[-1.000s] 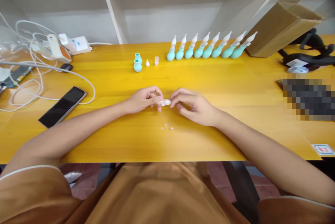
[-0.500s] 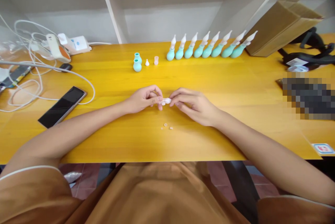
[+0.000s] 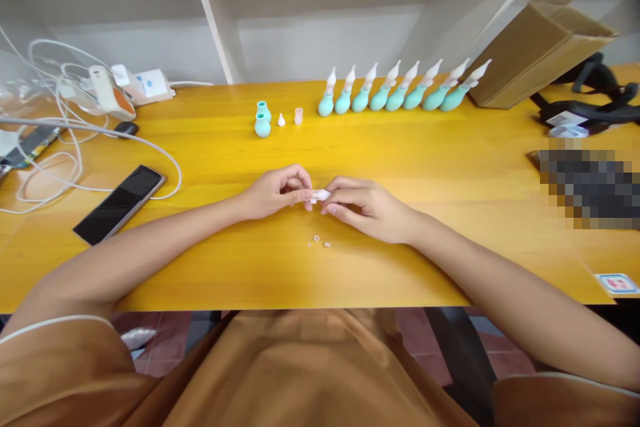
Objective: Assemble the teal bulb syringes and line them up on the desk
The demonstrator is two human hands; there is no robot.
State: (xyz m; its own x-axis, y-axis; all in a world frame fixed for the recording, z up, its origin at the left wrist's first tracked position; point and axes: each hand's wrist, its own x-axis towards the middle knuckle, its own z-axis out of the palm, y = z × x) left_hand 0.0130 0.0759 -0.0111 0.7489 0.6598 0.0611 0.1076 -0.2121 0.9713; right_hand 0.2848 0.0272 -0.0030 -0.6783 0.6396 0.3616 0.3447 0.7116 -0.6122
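Where shelving (image 3: 215,14) rises, a yellow table (image 3: 450,167) spreads.

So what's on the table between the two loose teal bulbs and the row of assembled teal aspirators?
In the head view, a small white cone tip and a small pink cap.

No legible text or numbers. A blue mark is seen on the white adapter (image 3: 151,82) at 10 o'clock and a print on the card (image 3: 618,284) at 4 o'clock; neither can be read.
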